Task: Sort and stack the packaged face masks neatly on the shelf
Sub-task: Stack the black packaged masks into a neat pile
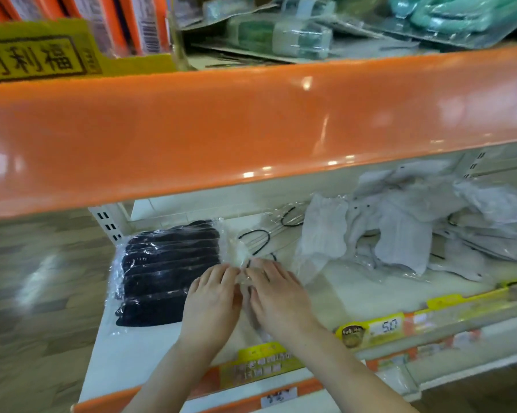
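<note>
A clear plastic pack of black face masks (164, 269) lies flat at the left end of the cream shelf (349, 290). My left hand (214, 302) rests on the pack's right edge with its fingers stretched forward. My right hand (276, 296) lies right beside it, fingers flat on the pack's clear plastic flap. A loose heap of packaged white and grey masks (406, 231) sprawls over the right half of the shelf, some with black ear loops showing.
An orange shelf front (251, 123) overhangs the working shelf from above. On that upper shelf lie green packaged items (281, 34) and a yellow display box (36, 52). Yellow price tags (370, 329) line the shelf's front rail. Wooden floor shows to the left.
</note>
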{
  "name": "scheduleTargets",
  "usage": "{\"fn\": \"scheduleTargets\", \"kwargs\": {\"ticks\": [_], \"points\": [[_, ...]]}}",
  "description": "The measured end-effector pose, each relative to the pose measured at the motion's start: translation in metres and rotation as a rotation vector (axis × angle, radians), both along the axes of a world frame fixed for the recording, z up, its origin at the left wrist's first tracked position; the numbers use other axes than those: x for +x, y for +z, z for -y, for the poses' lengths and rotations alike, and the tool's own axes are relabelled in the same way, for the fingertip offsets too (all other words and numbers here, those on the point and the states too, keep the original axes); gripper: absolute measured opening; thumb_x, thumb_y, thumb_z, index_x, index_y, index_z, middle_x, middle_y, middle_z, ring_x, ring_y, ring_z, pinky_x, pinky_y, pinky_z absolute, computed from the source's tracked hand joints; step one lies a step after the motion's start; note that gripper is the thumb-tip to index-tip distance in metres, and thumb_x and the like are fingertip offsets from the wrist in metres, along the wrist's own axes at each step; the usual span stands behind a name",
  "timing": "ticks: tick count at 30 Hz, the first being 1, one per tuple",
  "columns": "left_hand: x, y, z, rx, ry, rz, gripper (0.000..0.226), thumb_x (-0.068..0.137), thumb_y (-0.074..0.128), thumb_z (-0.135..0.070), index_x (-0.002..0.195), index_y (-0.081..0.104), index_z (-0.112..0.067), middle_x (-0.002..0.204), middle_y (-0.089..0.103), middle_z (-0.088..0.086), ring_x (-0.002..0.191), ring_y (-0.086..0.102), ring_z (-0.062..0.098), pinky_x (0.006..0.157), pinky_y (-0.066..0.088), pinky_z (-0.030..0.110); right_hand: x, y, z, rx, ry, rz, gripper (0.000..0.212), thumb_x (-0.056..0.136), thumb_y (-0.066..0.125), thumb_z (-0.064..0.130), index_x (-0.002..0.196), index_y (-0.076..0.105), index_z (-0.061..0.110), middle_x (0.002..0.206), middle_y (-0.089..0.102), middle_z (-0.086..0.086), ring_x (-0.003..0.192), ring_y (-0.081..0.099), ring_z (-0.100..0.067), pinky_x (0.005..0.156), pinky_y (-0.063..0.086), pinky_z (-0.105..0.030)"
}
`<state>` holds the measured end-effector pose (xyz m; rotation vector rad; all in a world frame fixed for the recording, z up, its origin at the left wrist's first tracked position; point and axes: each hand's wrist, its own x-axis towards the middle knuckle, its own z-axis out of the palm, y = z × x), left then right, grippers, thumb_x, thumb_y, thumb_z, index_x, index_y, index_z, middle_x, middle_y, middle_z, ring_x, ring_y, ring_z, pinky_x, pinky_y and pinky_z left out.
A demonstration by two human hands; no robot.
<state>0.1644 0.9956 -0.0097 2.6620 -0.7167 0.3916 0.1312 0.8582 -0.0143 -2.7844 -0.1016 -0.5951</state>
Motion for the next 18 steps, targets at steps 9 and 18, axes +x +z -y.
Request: {"fn": "scheduleTargets", "kwargs": {"ticks": [9,18], "points": [[-0.005,0.0,0.113,-0.09,-0.123,-0.044,0.024,0.076,0.053,-0.014,0.095,0.067,-0.016,0.095,0.07,0.0,0.086,0.067,0.023,0.069,0.053,0.033,-0.023,0.001,0.114,-0.012,-0.128,0.008,0.036,0.079,0.041,0.026,0.098,0.068,0.012,0.11,0.066,-0.006,0.098,0.065,-0.024,0.069,0.056,-0.033],[-0.025,-0.009,0.219,-0.07,-0.243,-0.056,0.03,0.078,0.038,-0.022,0.091,0.065,-0.018,0.093,0.067,-0.004,0.086,0.065,0.019,0.063,0.051,0.029,-0.048,-0.007,0.229,-0.087,-0.272,-0.047,0.041,0.073,0.051,0.025,0.108,0.063,0.009,0.116,0.062,-0.011,0.106,0.061,-0.028,0.085,0.052,-0.038]]}}
